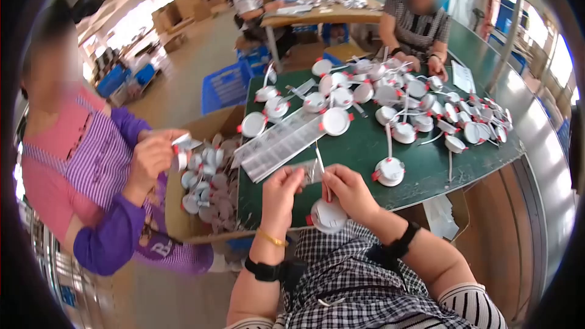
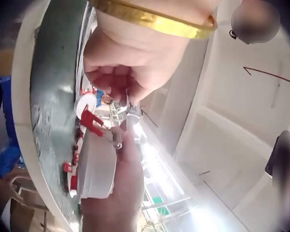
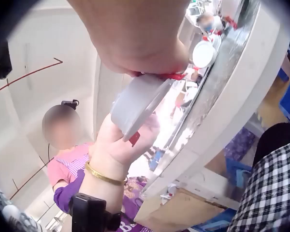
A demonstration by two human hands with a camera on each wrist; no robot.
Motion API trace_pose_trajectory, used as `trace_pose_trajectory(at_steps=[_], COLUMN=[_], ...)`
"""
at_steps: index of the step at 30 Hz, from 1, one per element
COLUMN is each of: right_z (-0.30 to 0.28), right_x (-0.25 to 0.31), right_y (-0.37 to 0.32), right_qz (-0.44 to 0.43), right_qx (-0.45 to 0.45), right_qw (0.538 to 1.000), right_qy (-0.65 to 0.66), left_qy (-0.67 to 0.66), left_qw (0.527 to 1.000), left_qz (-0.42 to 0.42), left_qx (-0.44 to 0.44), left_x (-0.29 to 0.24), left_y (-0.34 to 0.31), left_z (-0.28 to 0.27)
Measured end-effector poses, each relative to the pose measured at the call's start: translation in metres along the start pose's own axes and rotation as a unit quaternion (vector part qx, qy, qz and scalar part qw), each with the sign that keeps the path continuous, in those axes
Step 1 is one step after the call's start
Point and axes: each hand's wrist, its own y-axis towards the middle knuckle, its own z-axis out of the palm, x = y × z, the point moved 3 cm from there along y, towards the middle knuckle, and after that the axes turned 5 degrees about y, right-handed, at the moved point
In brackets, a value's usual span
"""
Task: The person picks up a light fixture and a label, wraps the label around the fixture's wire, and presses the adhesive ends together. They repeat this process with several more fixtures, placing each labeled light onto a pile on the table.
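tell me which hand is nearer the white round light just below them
Right. In the head view, the right hand is just above the white round light; the left hand is up and left of it, farther off.

Head view: high, wide fisheye, facing forward and down over left grip, right grip and green desk. Wrist views: close-up, rolled sideways, each looking past its own grip to the other one; ceiling one side, desk opposite. All three share the white round lamp.
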Motion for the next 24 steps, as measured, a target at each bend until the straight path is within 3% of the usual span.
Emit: trace_pose_trajectory(at_steps=[2, 3, 6, 11, 17, 21, 24], right_z=[0.003, 0.043, 0.059, 0.081, 0.089, 0.092, 0.091], right_x=[0.003, -0.014, -0.02, -0.026, -0.031, -0.031, -0.028], right_y=[0.003, 0.034, 0.035, 0.052, 0.059, 0.056, 0.054], right_qz=[0.04, 0.014, 0.045, 0.001, 0.019, 0.013, 0.01], right_qx=[0.02, 0.038, 0.078, 0.046, 0.039, 0.061, 0.066], right_qw=[0.998, 0.997, 0.994, 0.995, 0.997, 0.996, 0.996], right_qy=[0.041, 0.066, 0.066, 0.09, 0.059, 0.068, 0.055], left_qy=[-0.026, 0.005, 0.001, -0.052, -0.095, -0.2, -0.13], left_qw=[0.999, 0.998, 0.997, 0.993, 0.99, 0.979, 0.99], left_qz=[0.024, 0.049, 0.049, 0.048, 0.009, 0.005, -0.041], left_qx=[-0.034, -0.041, -0.057, -0.092, -0.106, 0.047, 0.041], left_x=[-0.007, -0.019, -0.014, -0.005, -0.008, -0.002, -0.002], left_y=[-0.007, 0.013, 0.007, 0.015, 0.012, 0.019, 0.019], left_z=[0.0, -0.049, -0.066, -0.092, -0.1, -0.099, -0.094])
